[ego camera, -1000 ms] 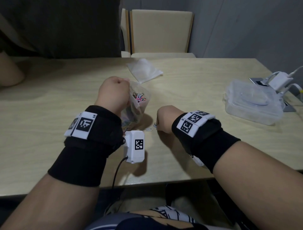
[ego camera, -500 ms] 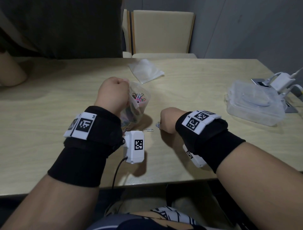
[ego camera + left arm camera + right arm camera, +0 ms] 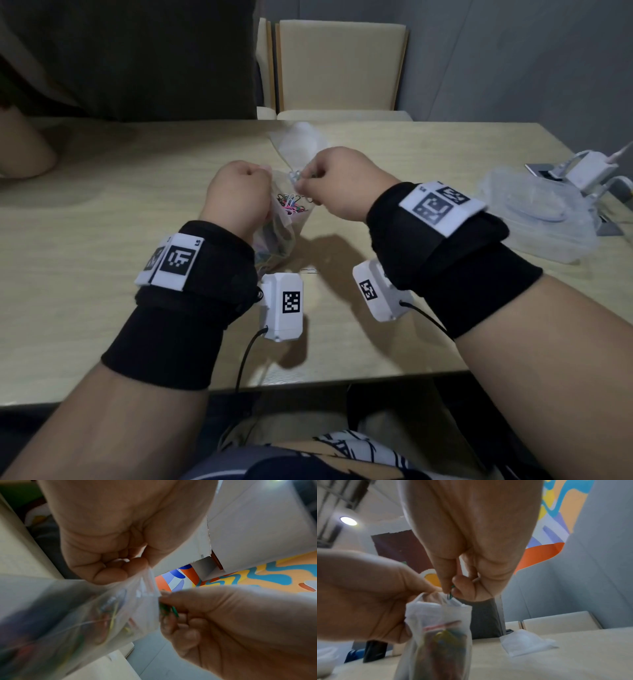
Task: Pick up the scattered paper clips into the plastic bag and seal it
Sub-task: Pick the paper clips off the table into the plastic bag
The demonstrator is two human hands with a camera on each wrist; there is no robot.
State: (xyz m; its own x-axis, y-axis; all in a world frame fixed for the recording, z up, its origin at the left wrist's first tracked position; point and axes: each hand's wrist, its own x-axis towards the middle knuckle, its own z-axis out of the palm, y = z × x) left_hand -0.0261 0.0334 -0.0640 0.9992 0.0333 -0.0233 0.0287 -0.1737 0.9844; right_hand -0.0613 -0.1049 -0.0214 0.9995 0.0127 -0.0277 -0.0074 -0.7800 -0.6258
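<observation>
A clear plastic bag (image 3: 279, 233) holding several coloured paper clips (image 3: 291, 205) stands upright above the table. My left hand (image 3: 239, 195) grips the bag's top edge and keeps its mouth open, as the left wrist view shows at the bag (image 3: 82, 615) and left hand (image 3: 109, 555). My right hand (image 3: 337, 181) hovers at the mouth and pinches a green paper clip (image 3: 450, 595) between thumb and forefinger, right over the bag's opening (image 3: 440, 601). The same clip (image 3: 167, 609) shows beside the bag's rim. One silver paper clip (image 3: 310, 270) lies on the table under the hands.
A second, empty plastic bag (image 3: 301, 140) lies behind the hands. At right sit a clear lidded plastic box (image 3: 537, 216) and a white charger with cables (image 3: 589, 168). A chair (image 3: 339, 65) stands behind the wooden table (image 3: 102, 240). Another person's arm (image 3: 24, 150) rests at far left.
My right hand has risen from the table surface, where it pinched up a clip, to the bag's mouth. The left hand and bag have stayed nearly still.
</observation>
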